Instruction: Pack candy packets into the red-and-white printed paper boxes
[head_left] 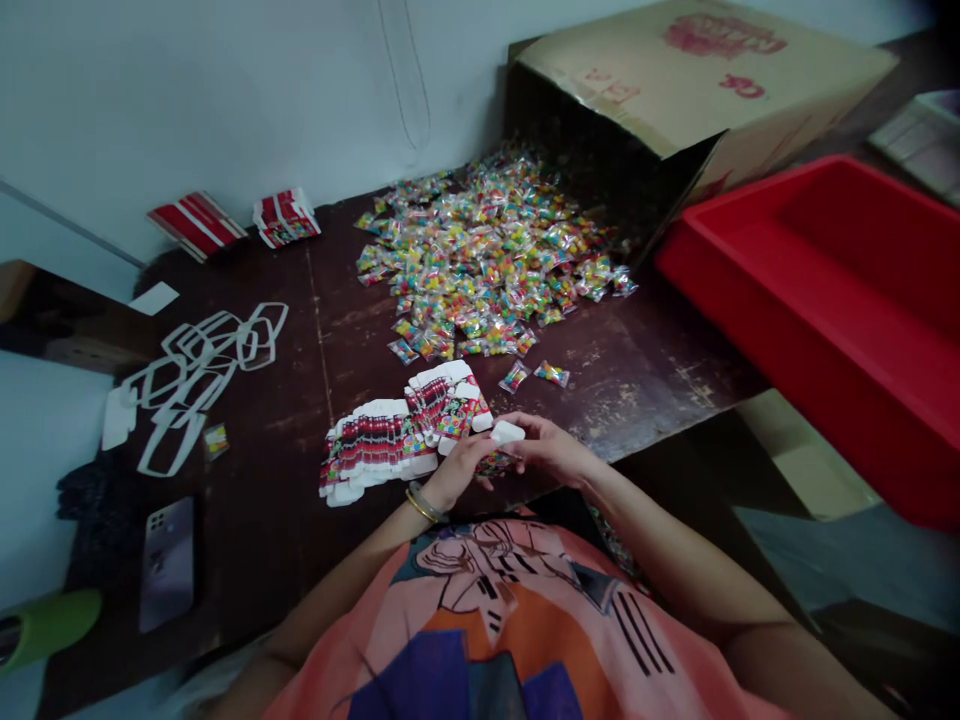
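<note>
Both my hands meet near the front edge of the dark wooden table [285,470]. My left hand [461,468] and my right hand [551,450] are closed together around a small printed carton [504,440] with a white flap. Just left of them lies a fanned stack of flat printed cartons [390,435]. A big heap of small colourful candy packets [484,255] covers the table's far middle. Two loose packets [534,375] lie between the heap and my hands.
A tipped cardboard box [690,90] opens toward the heap. A red plastic tub [832,290] sits at the right. White cardboard offcuts [199,375], a phone [166,562], a green object [45,625] and red card stacks [240,222] lie on the left.
</note>
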